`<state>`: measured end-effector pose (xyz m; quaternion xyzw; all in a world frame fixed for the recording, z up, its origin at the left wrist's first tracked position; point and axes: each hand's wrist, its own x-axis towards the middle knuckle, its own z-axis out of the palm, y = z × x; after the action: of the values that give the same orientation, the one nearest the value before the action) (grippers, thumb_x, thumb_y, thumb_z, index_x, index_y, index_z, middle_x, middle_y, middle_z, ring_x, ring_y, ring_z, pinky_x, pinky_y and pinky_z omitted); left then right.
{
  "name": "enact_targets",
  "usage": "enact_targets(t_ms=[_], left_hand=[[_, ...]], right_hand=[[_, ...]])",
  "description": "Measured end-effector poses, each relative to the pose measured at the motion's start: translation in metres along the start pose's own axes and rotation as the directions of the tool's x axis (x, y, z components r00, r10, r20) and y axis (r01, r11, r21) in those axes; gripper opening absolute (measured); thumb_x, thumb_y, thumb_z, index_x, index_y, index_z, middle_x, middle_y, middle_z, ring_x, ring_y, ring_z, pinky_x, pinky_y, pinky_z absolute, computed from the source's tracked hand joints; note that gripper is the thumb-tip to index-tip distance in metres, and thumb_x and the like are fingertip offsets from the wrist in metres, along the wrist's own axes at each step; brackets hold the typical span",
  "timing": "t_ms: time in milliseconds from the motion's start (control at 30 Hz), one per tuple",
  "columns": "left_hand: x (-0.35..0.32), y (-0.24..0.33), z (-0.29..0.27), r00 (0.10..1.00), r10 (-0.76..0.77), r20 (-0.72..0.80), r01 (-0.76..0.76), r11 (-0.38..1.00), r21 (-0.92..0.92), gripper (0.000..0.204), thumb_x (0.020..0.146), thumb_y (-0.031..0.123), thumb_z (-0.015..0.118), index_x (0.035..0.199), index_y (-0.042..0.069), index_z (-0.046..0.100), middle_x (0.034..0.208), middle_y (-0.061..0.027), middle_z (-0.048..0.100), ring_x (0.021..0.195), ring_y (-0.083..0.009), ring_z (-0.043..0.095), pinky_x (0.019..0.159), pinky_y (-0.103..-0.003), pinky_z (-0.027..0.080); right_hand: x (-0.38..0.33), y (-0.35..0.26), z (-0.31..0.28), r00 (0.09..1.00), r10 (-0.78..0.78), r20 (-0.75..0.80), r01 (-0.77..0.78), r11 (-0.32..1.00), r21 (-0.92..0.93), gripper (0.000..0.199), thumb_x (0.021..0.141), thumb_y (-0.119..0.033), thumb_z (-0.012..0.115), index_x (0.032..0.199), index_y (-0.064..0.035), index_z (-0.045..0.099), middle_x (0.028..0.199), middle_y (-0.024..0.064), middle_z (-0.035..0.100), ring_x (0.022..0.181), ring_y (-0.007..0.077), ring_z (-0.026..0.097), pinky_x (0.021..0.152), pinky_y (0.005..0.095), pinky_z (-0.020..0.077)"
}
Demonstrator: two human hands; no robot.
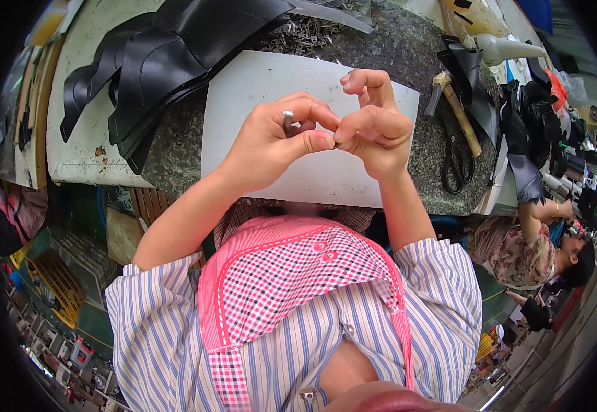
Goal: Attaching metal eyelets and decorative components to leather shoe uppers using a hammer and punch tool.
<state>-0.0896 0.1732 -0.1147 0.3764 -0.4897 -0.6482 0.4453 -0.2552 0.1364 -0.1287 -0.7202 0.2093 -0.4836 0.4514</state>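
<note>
Two hands meet above one white cutting board [257, 89] on the speckled stone tabletop [394, 48]: the left hand [271, 141] is curled nearly shut, pinching one small silvery metal piece [287, 118] between thumb and forefinger, while the right hand [374, 123] is also curled, fingertips pressed to the left thumb; whether it grips anything I cannot tell. A stack of black leather pieces [168, 62] lies just left of the board, a heap of small metal fittings [305, 34] behind it, and one wooden-handled hammer [458, 110] and one pair of black scissors [458, 154] to its right.
</note>
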Motion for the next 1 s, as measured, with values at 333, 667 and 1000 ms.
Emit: enact_targets(t_ms=[333,667,1000], left_hand=[[-0.001,0.001,-0.001,0.907,0.377,-0.186,-0.256,0.847,0.465,0.009,0.066,0.005,0.068,0.072,0.003,0.061,0.074,-0.0042,0.054,0.062,-0.0143,0.053,0.055,-0.024,0.043],[0.068,0.035,-0.153,0.908,0.217,-0.359,0.365,0.014,0.931,0.049,0.06,0.043,0.068,0.089,0.005,0.059,0.09,-0.0084,0.06,0.087,-0.0278,0.055,0.072,-0.036,0.046],[0.041,0.035,-0.111,0.765,0.623,-0.161,0.026,0.221,0.975,0.038,0.058,0.022,0.074,0.089,0.009,0.056,0.075,-0.0048,0.06,0.07,-0.0196,0.057,0.059,-0.028,0.046]], right_hand=[[-0.012,0.006,0.027,0.946,0.256,-0.2,-0.157,0.899,0.409,0.012,0.068,0.006,0.061,0.076,-0.0005,0.055,0.093,0.0088,0.05,0.087,0.0168,0.049,0.078,0.0277,0.0385],[0.003,0.034,0.031,0.862,0.506,0.018,-0.493,0.832,0.255,0.009,0.074,0.004,0.057,0.083,0.0007,0.056,0.078,0.0032,0.058,0.077,0.0089,0.055,0.069,0.022,0.0446],[0.04,0.01,0.027,0.915,0.401,-0.054,-0.371,0.885,0.282,0.01,0.068,0.005,0.065,0.075,0.0,0.059,0.077,0.0044,0.059,0.07,0.0088,0.055,0.065,0.0208,0.0445]])
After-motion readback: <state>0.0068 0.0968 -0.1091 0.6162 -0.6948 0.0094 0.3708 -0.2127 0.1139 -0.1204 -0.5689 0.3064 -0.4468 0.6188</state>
